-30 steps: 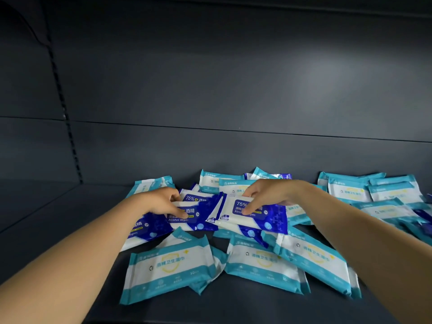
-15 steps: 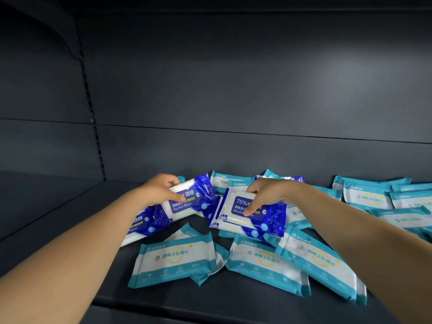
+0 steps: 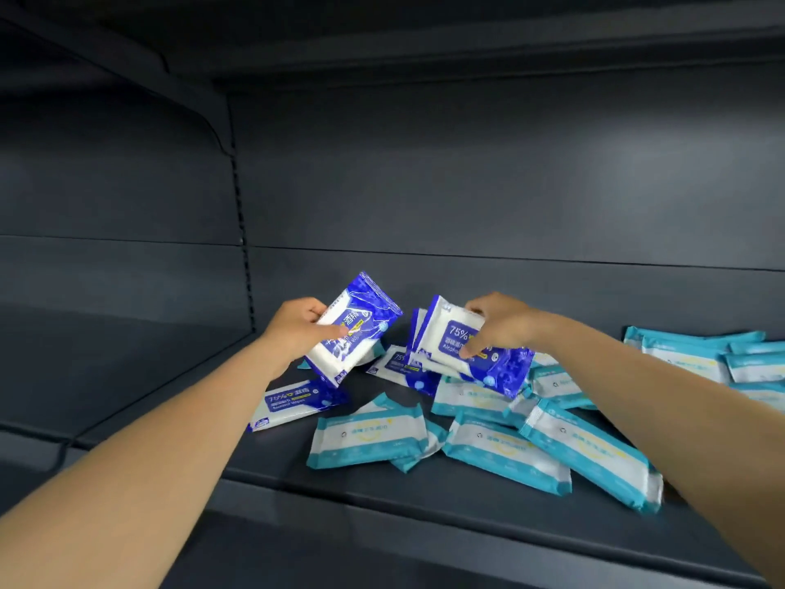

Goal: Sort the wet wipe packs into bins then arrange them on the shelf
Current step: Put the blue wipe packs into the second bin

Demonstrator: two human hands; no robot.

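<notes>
dark blue and white alcohol wipe pack (image 3: 354,327) lifted off dark grey metal shelf (image 3: 424,499), tilted, gripped at its edge by left hand (image 3: 297,329). right hand (image 3: 497,323) pinches a small stack of blue packs (image 3: 463,346), thumb on top, low end near the pile. another blue pack (image 3: 297,403) lies flat at left; teal and white packs (image 3: 369,435) scattered front and right. judgement: pull blues together, square edges, keep grip firm since film looks slippery, don't drag teal ones.
</notes>
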